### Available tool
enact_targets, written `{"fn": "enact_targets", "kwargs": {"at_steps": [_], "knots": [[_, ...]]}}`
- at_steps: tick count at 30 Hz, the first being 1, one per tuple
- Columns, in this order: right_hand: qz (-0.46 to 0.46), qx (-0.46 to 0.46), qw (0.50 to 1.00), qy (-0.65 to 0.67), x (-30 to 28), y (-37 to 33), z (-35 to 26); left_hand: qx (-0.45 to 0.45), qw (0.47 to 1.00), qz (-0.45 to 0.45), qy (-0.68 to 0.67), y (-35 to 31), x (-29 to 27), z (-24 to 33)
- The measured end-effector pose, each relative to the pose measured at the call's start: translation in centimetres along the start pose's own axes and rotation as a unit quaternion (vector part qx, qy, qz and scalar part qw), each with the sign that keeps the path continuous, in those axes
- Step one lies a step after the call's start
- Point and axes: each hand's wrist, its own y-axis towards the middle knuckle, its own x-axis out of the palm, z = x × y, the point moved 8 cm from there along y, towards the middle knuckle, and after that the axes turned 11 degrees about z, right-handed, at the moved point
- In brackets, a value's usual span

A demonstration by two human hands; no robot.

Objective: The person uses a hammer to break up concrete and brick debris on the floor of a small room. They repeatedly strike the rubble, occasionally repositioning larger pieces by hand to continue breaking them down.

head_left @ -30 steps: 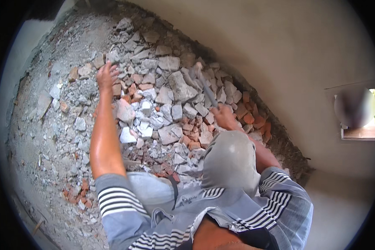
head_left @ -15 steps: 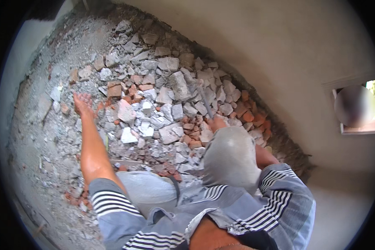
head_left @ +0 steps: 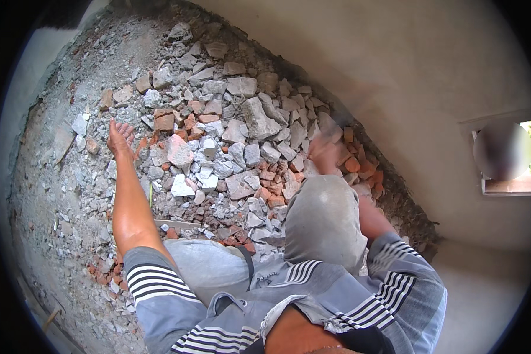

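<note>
My left hand point(head_left: 121, 135) hovers over the rubble at the left, palm turned up and fingers loosely apart, holding nothing. Just right of it lies a brown brick chunk point(head_left: 164, 121). Beyond my right knee, my right hand point(head_left: 324, 152) is blurred by motion, its fingers closed around what looks like a hammer with a thin grey handle. The tool itself is only a faint smear now; its handle shows better half a second ago. Below and around that hand are white-grey concrete lumps point(head_left: 269, 153) and orange brick pieces point(head_left: 352, 164).
A broken masonry heap point(head_left: 242, 133) spreads before my knees point(head_left: 327, 221). A plain wall point(head_left: 407, 76) borders it at the right, with a small opening point(head_left: 507, 153) in it. A thin flat strip point(head_left: 180, 224) lies by my left knee. Fine grey debris point(head_left: 59, 194) covers the left side.
My right hand has lifted and moved up and to the right, and the handle has swung off the stones into a blur. My left hand has barely shifted.
</note>
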Motion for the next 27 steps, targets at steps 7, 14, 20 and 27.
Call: {"fn": "enact_targets", "kwargs": {"at_steps": [7, 14, 20, 27], "knots": [[-0.285, -0.001, 0.942, -0.175, 5.2, -5.2, 12.9, -0.004, 1.000, -0.017, -0.005, -0.2, 1.1, 0.3], [0.061, -0.123, 0.948, 0.289, -7.6, 11.1, -8.8, -0.002, 0.999, -0.027, 0.041, -0.2, 0.8, -0.3], [-0.186, 0.051, 0.930, -0.314, 2.1, -1.7, 6.5, 0.012, 0.996, -0.040, 0.074, -0.5, 1.1, -0.1], [-0.284, -0.033, 0.927, -0.241, 4.7, -0.4, 10.4, -0.009, 0.998, -0.047, 0.037, -0.5, 1.8, 0.4]]}}
